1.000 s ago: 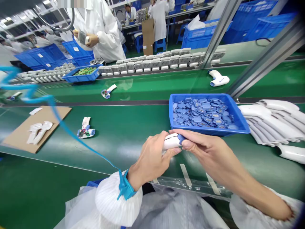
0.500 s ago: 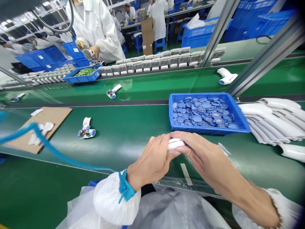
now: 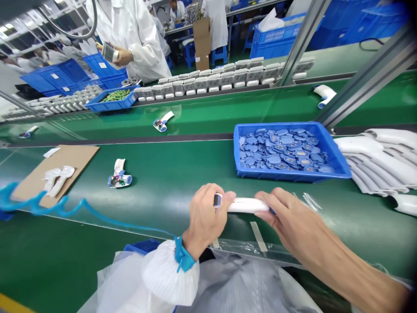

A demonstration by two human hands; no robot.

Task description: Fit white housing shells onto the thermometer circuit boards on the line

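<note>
A white infrared thermometer (image 3: 246,205) is held sideways above the green work surface, between my two hands. My left hand (image 3: 206,216) is closed round its left end, where a small dark display shows beside the fingers. At the other end, my right hand (image 3: 282,211) pinches it between thumb and fingers, covering a bluish tip. Beyond my hands stands a blue tray (image 3: 289,174) of loose blue plastic parts (image 3: 283,150). A blue strap with a coiled cord (image 3: 97,212) circles my left wrist.
An opened thermometer half with circuitry (image 3: 120,176) lies to the left, near cardboard (image 3: 83,163) bearing white shells (image 3: 58,178). White housings (image 3: 379,158) are stacked at right. Several units lie on the far belt (image 3: 208,117). A metal post (image 3: 365,76) rises at right; a co-worker (image 3: 133,39) stands opposite.
My hands have moved apart along the thermometer, showing more of its length. It is now turned lengthwise between them. On the far belt, the units have shifted right.
</note>
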